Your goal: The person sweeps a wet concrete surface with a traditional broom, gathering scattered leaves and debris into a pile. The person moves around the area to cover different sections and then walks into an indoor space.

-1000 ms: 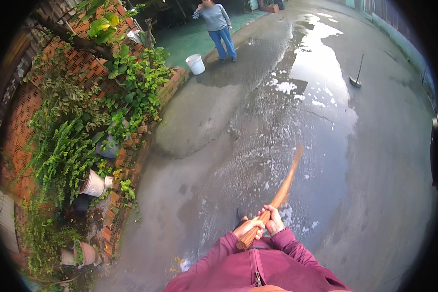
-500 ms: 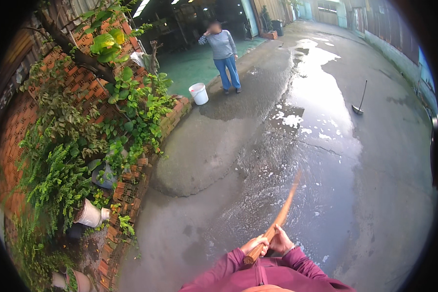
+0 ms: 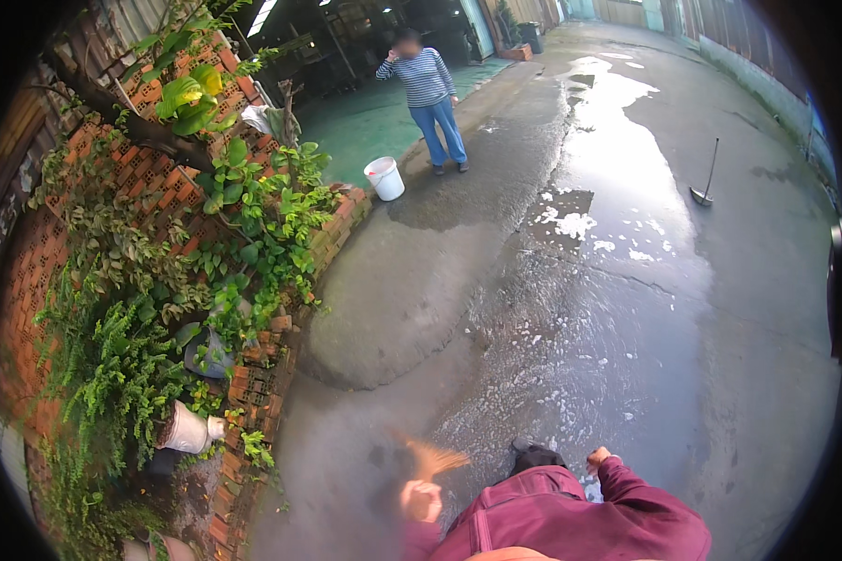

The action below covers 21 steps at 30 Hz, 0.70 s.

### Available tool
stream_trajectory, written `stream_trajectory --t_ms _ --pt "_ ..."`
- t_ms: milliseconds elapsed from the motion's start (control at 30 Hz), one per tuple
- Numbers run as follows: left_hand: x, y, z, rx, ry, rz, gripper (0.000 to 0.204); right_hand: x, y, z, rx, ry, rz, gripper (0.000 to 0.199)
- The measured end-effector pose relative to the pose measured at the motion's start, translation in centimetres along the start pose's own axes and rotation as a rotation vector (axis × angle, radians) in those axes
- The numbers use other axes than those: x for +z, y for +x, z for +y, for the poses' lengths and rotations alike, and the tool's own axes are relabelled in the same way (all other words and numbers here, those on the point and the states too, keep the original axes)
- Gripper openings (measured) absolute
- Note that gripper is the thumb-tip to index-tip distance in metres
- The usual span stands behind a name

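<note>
My left hand (image 3: pixel 421 502) is closed on a short orange-brown broom (image 3: pixel 437 458), low at the left of my body. Motion blurs both, but a fan of fibres shows at the broom's right side. Apart from it, my right hand (image 3: pixel 601 458) hangs at the right of my body with its fingers curled in, and nothing shows in them. Below lies wet concrete with a sheet of soapy water (image 3: pixel 617 327) and patches of white foam (image 3: pixel 573 224). My dark shoe (image 3: pixel 526 443) pokes out beneath my maroon jacket.
A person (image 3: pixel 428 93) in a striped top stands ahead by a white bucket (image 3: pixel 384 179). A long-handled dustpan (image 3: pixel 702 196) stands at the right. Along the left runs a brick planter edge (image 3: pixel 337 229) with leafy plants and a tipped pale pot (image 3: pixel 189 428).
My hands have come apart: the right one has let go of the broom and moved right. The left has swung the broom down and left. My view has shifted slightly.
</note>
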<state>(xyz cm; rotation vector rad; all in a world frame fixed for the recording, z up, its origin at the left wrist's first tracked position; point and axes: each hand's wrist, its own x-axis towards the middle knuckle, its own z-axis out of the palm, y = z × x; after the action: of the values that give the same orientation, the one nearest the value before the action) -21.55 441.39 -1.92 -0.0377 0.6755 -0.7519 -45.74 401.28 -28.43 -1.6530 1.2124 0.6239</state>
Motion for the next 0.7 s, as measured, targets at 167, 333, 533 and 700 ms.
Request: stream_trajectory --t_ms 167,333,533,700 --pt "3.2 -0.4 3.1 0.279 -0.465 -0.083 0.009 -2.7 1.7 -1.2 0.176 0.156 0.012 0.018" --pt "6.2 -1.7 2.4 0.466 -0.700 -0.002 0.009 -8.0 0.8 -7.1 0.128 0.348 -0.116 0.023" --pt "7.0 -1.6 1.1 0.422 -0.700 0.143 0.009 -11.9 6.1 -13.0 0.097 0.174 -0.085 0.023" --pt "6.8 0.2 0.4 0.165 -0.409 0.217 0.014 -12.0 7.6 -20.2 -0.429 -0.069 0.086 0.021"
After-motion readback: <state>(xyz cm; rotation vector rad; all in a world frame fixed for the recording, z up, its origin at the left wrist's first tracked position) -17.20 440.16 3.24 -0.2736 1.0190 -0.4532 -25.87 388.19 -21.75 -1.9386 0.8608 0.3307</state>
